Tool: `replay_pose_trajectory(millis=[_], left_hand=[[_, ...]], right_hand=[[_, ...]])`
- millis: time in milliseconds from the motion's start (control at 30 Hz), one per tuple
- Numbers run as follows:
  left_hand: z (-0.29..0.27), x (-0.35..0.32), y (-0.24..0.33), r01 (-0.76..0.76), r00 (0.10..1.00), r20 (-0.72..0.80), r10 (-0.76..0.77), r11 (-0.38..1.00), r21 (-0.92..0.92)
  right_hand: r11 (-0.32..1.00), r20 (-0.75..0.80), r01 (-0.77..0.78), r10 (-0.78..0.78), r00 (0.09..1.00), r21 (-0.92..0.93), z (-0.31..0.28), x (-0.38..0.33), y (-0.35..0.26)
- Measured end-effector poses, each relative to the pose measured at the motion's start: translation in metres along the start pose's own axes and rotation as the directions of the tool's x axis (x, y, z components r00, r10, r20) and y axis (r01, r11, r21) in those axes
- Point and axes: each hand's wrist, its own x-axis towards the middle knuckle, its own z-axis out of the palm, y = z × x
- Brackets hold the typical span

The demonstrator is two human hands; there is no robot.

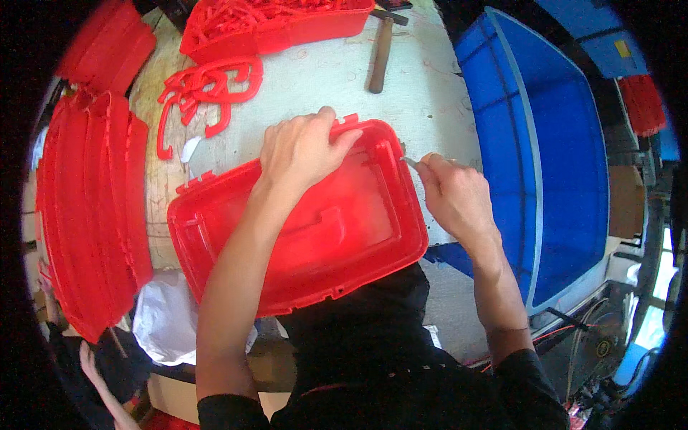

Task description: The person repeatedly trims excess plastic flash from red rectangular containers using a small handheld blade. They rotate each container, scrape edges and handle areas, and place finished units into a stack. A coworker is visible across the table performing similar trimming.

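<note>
A red rectangular plastic lid (pixel 337 266), with a raised rim and a moulded recess, lies tilted before me, its near edge against my body. My left hand (pixel 304 147) reaches across it and is closed over the far rim, fingers outside and thumb inside. Just off the lid's right rim, my right hand (pixel 455 190) is closed around a small knife; only its short metal tip (pixel 409 162) shows, touching or nearly touching the rim near the far right corner. The knife's handle is hidden in my fist.
Several red plastic handles (pixel 215 89) lie beyond the lid. Behind them stands a red bin (pixel 287 36) full of red parts. A hammer (pixel 381 57) rests on the worktable (pixel 315 86). Stacked red shells (pixel 93 208) rise at left, a large blue crate (pixel 534 158) at right. Another person's arm (pixel 100 380) shows lower left.
</note>
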Motion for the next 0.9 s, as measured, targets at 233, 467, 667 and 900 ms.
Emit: replay_pose_trajectory(millis=[233,467,667,900], left_hand=[[0.008,0.001,-0.008,0.008,1.0,0.02,-0.007,1.0,-0.02],[0.003,0.001,-0.006,0.009,0.999,0.037,-0.009,1.0,0.005],[0.004,0.002,-0.006,0.01,0.999,0.042,-0.011,1.0,0.014],[0.002,0.0,-0.004,-0.01,1.0,0.026,0.01,1.0,0.016]], right_hand=[[0.998,0.062,-0.058,0.06,0.996,-0.028,-0.008,-0.012,-0.006],[0.998,0.099,-0.055,0.058,0.993,-0.033,-0.018,-0.057,-0.003],[0.998,0.201,-0.063,0.066,0.977,-0.021,-0.038,-0.094,-0.007],[0.956,0.045,-0.229,0.225,0.973,0.181,-0.023,-0.057,-0.005]])
